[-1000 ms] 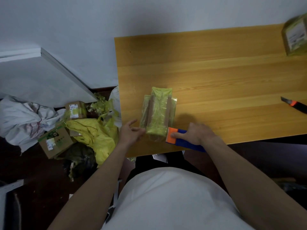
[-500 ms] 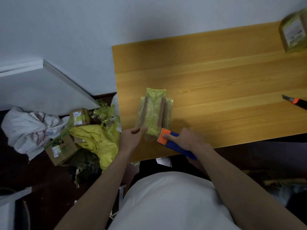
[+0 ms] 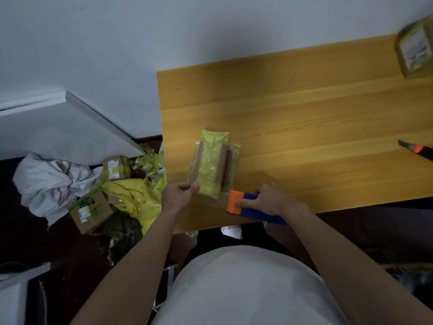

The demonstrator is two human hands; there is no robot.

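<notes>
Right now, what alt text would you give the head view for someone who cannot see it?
A person's left hand pinches the near end of a yellow-wrapped parcel on a wooden table, while the right hand holds a blue-and-orange tool just beside it. A knife lies at the table's right edge; boxes sit on the floor.

Labels on the boxes (image 3: 116, 169) are too blurred to read.

The wrapped package (image 3: 212, 165) lies on the surface (image 3: 304, 113) near its left edge, close to me. My left hand (image 3: 178, 193) pinches the package's corner at 7 o'clock. Just beside its 5 o'clock corner sits the flat tool (image 3: 236, 202), held by my right hand (image 3: 269, 200). The knife (image 3: 419, 152) lies well apart at 3 o'clock, and a parcel (image 3: 416, 49) at 1 o'clock. On the floor at 9 o'clock are a box (image 3: 92, 211) and a sack (image 3: 46, 181).
</notes>
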